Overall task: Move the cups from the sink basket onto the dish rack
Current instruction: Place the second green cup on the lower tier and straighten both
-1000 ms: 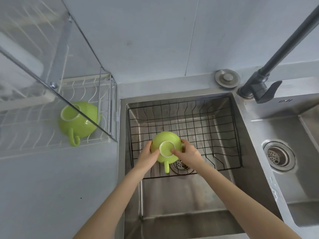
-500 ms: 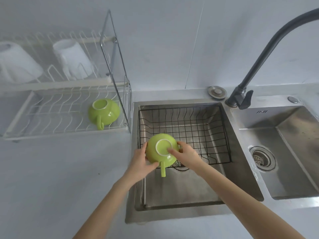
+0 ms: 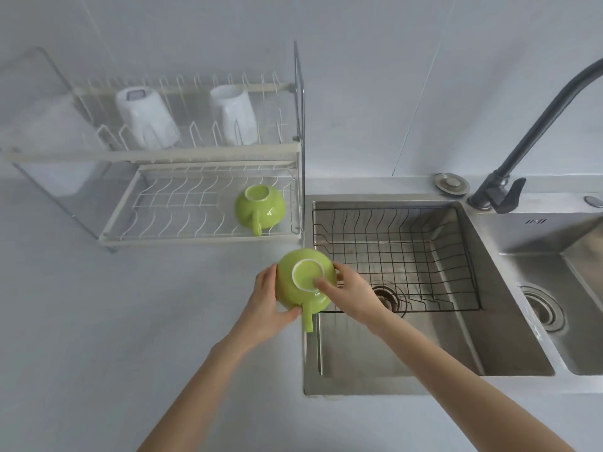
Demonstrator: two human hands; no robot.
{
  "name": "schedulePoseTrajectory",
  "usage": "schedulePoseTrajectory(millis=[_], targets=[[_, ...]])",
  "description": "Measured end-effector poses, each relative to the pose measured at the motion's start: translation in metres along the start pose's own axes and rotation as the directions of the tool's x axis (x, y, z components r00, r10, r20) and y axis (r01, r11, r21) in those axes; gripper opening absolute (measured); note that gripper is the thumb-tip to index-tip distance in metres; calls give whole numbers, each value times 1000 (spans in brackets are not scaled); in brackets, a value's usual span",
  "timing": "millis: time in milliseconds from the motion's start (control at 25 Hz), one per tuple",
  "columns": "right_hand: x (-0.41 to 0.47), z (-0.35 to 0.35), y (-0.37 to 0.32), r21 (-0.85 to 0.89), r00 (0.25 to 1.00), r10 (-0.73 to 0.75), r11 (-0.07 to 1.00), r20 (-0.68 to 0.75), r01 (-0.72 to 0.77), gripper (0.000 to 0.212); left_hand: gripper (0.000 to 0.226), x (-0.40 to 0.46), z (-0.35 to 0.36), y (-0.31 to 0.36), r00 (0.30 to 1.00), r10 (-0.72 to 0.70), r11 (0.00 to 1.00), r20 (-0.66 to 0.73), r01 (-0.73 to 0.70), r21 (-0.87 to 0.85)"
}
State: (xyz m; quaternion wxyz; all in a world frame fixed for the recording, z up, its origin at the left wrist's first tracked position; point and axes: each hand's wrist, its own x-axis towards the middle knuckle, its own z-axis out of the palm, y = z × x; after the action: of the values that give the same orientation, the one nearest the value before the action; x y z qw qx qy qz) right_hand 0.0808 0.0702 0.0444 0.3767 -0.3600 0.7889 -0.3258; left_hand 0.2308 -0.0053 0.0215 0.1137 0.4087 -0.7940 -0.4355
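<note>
I hold a green cup [image 3: 295, 290] upside down, its handle pointing toward me, above the sink's left rim. My left hand [image 3: 267, 303] grips its left side and my right hand [image 3: 350, 296] grips its right side, with a thumb on its base. A second green cup [image 3: 261, 208] lies upside down at the right end of the dish rack's lower shelf [image 3: 182, 207]. The black wire sink basket [image 3: 398, 256] sits in the left sink bowl with no cups in it.
Two white upturned cups [image 3: 146, 120] [image 3: 233, 114] stand on the rack's upper shelf. A dark faucet [image 3: 502, 187] rises at the back right. A second sink bowl [image 3: 554, 288] lies to the right. Grey counter [image 3: 114, 321] spreads in front of the rack.
Both hands have lifted the green cup out of the sink basket and carried it left, to above the sink's left rim. The view has pulled back and now takes in the whole rack.
</note>
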Motion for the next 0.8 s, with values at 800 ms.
schedulePoseTrajectory(millis=[800], targets=[[75, 110, -146, -19, 987, -127, 991, 102, 130, 56, 95, 44, -183, -87, 999, -9, 994, -54, 14, 109]])
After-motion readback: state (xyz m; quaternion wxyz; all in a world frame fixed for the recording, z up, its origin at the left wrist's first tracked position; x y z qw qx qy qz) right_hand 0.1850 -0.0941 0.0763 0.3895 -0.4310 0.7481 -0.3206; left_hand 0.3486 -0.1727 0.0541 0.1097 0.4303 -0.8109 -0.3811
